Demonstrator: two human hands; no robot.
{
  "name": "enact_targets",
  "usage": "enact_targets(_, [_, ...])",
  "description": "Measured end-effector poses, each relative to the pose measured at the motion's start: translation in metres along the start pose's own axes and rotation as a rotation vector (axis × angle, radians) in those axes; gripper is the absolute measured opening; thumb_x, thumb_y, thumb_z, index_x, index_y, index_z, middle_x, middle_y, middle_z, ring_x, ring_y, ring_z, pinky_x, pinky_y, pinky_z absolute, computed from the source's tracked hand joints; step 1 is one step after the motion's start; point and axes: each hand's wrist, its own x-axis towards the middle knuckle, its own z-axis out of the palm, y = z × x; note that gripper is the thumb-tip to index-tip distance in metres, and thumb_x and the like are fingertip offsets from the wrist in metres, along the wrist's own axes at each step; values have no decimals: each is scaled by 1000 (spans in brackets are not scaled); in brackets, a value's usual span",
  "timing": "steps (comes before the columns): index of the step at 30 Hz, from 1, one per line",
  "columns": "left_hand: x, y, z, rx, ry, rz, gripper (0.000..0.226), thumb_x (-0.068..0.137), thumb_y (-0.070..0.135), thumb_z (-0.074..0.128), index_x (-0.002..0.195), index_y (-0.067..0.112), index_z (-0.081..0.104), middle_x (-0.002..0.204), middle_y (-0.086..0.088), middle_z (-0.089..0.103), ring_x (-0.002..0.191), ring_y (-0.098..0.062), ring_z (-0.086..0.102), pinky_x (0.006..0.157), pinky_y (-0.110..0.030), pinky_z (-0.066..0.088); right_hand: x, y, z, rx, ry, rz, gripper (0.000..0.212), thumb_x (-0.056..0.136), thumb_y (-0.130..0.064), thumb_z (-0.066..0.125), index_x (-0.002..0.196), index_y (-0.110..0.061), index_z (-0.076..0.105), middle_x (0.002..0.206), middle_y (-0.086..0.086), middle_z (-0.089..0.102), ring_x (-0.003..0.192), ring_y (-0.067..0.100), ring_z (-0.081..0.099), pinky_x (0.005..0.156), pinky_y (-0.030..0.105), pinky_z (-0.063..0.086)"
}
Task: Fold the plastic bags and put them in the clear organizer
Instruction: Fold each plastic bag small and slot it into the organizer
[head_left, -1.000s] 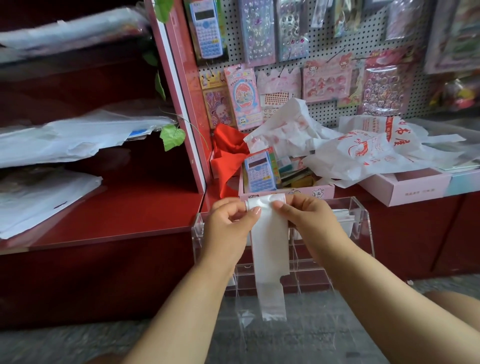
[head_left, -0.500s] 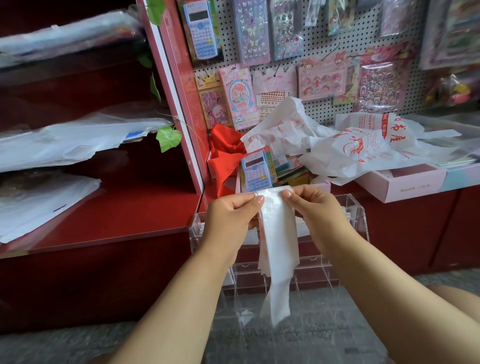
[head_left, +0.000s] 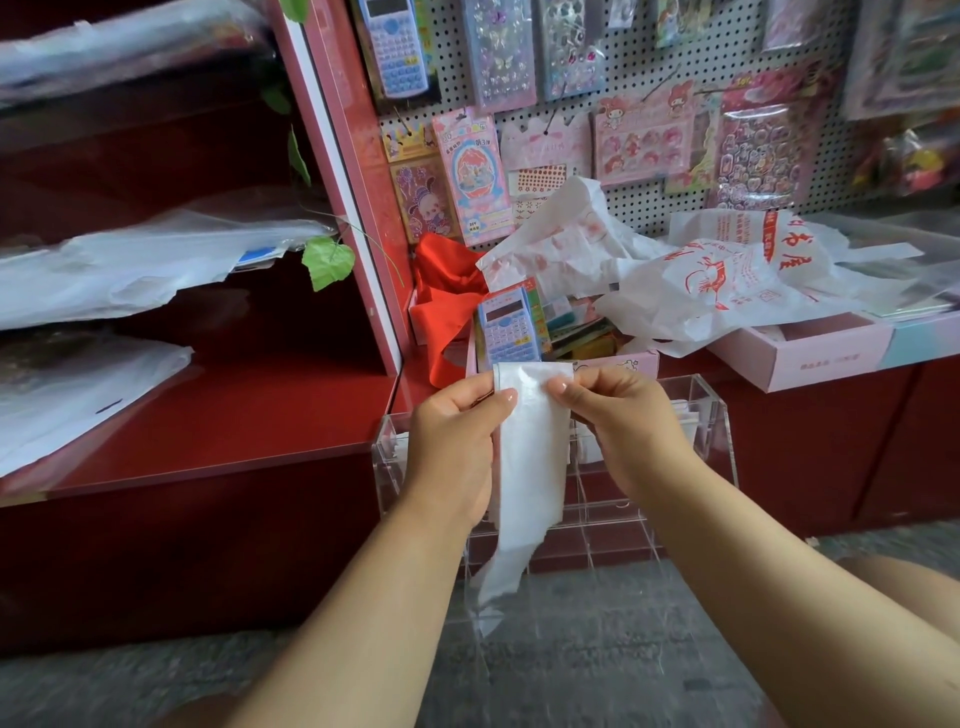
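Light was soft and even, daylight-like, with faint shadows. Wide-angle distortion bowed the tall red shelf post. Upper corners smeared into blur; the glossy red shelf top carried pale glare.

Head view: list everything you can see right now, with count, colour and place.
folded bag strip: one, white, hanging from both hands' grip
clear organizer: one, transparent, behind the hands, white folded pieces inside
loose bags: several, white with red print, piled on the pink boxes
pink boxes: two, on the red counter
calculators: two, blue, one in a box, one on the pegboard
sticker packs: many, mostly pink, on the pegboard
red cloth: one, beside the boxes
left hand: pinching the strip's top
right hand: pinching the strip's top
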Motion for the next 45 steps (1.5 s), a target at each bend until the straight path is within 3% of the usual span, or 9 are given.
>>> enact_targets(4, [1,-1,0,-18,0,-10,30,88,-14,52,102,4,71,100,-21,73,90,-31,70,85,-42,58,3,3,1,103,-7,5,9,74,-4,75,74,-8,66,79,10,69,79,24,66,81,38,56])
enact_targets(9, [2,7,-1,-67,-55,-14,32,89,-15,48,101,6,70,90,-13,75,79,-25,72,76,-42,60,-1,5,1,-14,-303,171,37,76,-10,72,112,-3,62,105,13,72,95,27,70,85,36,57])
enact_targets(16, [-1,5,-11,29,-29,-39,26,88,-4,62,110,9,57,103,-10,71,92,-23,69,79,-39,56,-6,7,2,-89,-300,191,18,75,-11,73,92,-4,72,95,12,75,88,26,72,82,38,58])
enact_targets(20, [-15,-19,-26,317,-186,-146,20,86,19,72,106,13,71,102,-8,75,98,-22,70,89,-36,51,-3,8,-2,-115,-239,179,14,75,-12,74,88,-6,73,91,12,76,84,28,72,82,42,58])
enact_targets(27, [-10,-28,-41,249,84,-99,6,88,15,71,86,12,76,91,-7,77,96,-26,71,91,-39,54,-7,12,4,-260,-127,194,25,86,-33,69,86,-9,66,60,1,58,58,16,48,58,28,43])
enact_targets(30, [-5,-17,-46,151,128,-68,39,78,29,78,88,-7,67,89,-12,67,82,-24,56,80,-39,44,-8,11,6,-228,-136,378,37,89,-47,60,94,-10,65,55,2,54,50,16,45,50,26,35])
enact_targets(37, [-3,-8,-49,118,82,-33,70,62,46,82,95,-12,58,85,-11,57,78,-27,50,74,-44,42,-16,17,14,-10,-327,699,63,90,-71,33,98,-14,60,78,20,67,63,27,61,57,30,47])
enact_targets(41, [-4,-11,-46,125,70,-48,56,69,38,82,91,-10,62,85,-12,60,79,-26,53,79,-45,45,-20,21,21,92,-327,696,71,92,-68,31,97,-3,60,88,24,68,75,30,65,68,36,53])
enact_targets(45, [-7,-21,-44,133,63,-85,20,84,19,74,80,0,72,77,-9,70,69,-15,58,69,-23,46,-19,26,21,99,-280,582,77,96,-60,30,104,6,69,94,21,71,85,28,66,85,38,52])
